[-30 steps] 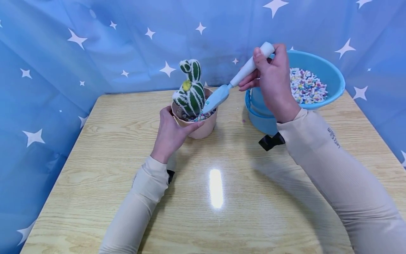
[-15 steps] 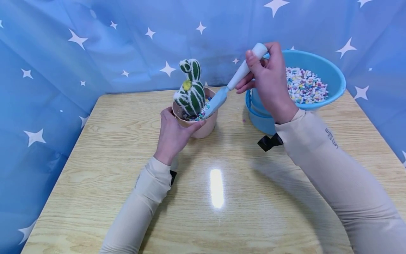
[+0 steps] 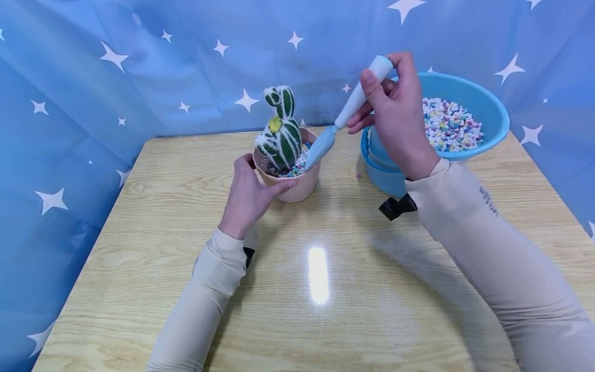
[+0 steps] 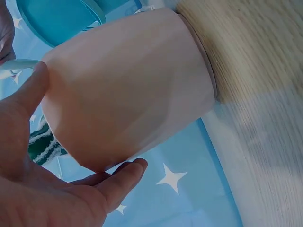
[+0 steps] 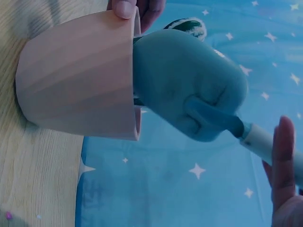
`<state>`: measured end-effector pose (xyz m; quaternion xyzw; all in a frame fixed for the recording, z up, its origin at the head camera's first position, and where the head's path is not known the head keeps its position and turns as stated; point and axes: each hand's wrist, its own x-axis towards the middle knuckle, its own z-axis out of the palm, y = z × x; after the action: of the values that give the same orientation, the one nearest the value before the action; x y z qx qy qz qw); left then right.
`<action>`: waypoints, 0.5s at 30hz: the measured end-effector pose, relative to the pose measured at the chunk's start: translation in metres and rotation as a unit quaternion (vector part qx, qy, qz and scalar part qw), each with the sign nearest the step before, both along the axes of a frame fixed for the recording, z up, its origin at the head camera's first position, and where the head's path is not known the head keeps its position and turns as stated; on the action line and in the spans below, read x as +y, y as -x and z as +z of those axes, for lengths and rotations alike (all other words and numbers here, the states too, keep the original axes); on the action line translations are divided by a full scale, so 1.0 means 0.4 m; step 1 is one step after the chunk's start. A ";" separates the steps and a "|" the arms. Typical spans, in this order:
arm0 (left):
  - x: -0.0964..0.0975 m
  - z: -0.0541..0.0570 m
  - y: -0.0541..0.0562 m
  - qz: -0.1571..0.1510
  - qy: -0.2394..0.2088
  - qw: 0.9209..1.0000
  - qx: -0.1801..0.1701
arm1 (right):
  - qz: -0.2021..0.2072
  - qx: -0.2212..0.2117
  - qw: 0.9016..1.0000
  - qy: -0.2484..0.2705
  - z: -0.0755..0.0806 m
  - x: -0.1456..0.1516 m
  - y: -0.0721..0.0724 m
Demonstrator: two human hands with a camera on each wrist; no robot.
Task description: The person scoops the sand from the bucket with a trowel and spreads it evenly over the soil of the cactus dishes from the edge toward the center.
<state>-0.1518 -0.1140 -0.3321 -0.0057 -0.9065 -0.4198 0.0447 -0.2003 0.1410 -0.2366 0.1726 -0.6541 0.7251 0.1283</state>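
Observation:
My left hand [image 3: 251, 194] grips the near left side of a pale pink flower pot [image 3: 299, 188], thumb along its front and fingers round the far side. In the pot stands a fuzzy green cactus [image 3: 284, 139] with white ribs and a yellow flower, set among small coloured pebbles [image 3: 294, 169]. My right hand [image 3: 400, 116] pinches the white handle of a light blue trowel [image 3: 321, 147]. The blade slants down with its tip inside the pot's right rim. In the right wrist view the back of the trowel blade [image 5: 189, 80] hides most of the cactus.
Right of the pot, a blue basin [image 3: 495, 119] of white and coloured pebbles [image 3: 451, 126] rests tilted over a blue bucket [image 3: 383, 178], partly behind my right hand. A stray pink pebble [image 3: 358, 176] lies on the wooden table [image 3: 186, 289]. A starry blue curtain [image 3: 200, 67] hangs behind.
The trowel tip moved from beside the cactus to the pot's right rim, and pebbles slid off its blade into the pot. My left hand kept its hold with slight shifts.

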 end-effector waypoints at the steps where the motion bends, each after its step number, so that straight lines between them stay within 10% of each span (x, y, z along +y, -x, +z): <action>1: -0.001 -0.001 0.003 -0.003 -0.003 1.000 0.000 | 0.000 -0.001 1.000 0.001 0.000 0.003 -0.001; 10: -0.043 -0.022 0.055 -0.092 -0.133 0.987 0.008 | -0.018 0.033 0.995 0.092 0.042 0.080 -0.020; 15: -0.065 -0.034 0.078 -0.132 -0.185 0.974 -0.011 | -0.109 0.102 0.984 0.100 0.100 0.203 -0.039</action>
<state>-0.1830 -0.1401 -0.3456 -0.1126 -0.8046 -0.5826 -0.0211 -0.1847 0.2222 -0.1965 0.1591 -0.5765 0.7475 0.2892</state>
